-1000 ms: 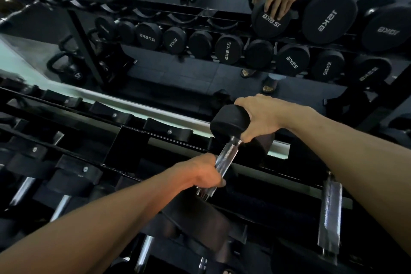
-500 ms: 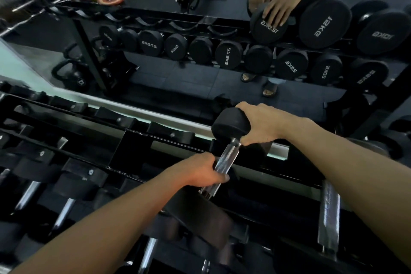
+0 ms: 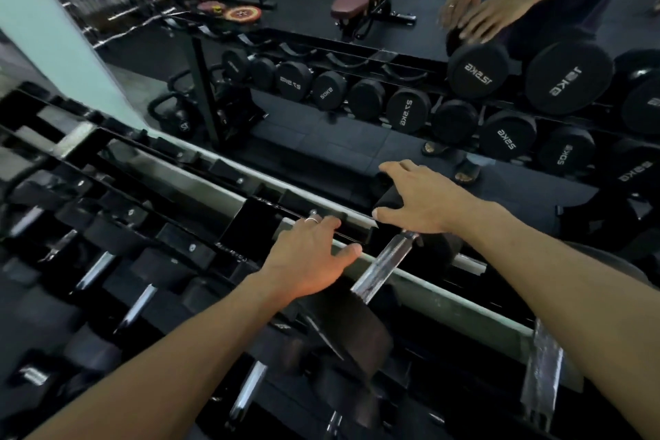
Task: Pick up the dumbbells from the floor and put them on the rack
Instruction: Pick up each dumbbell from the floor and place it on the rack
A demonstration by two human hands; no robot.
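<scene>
Dumbbell (image 3: 384, 266) lies on the rack (image 3: 200, 254) at its back rail, chrome handle bare. Right hand (image 3: 423, 200) rests spread on the far rubber head. Left hand (image 3: 309, 259), fingers loose and open, hovers just beside the handle, holding nothing.

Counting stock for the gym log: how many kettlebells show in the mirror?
2, both reflected in the mirror, left of the rack upright: front kettlebell, and rear kettlebell behind it, mostly its handle showing. Others may be hidden.

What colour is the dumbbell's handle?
Shiny silver chrome handle, between black ends; head view.
</scene>
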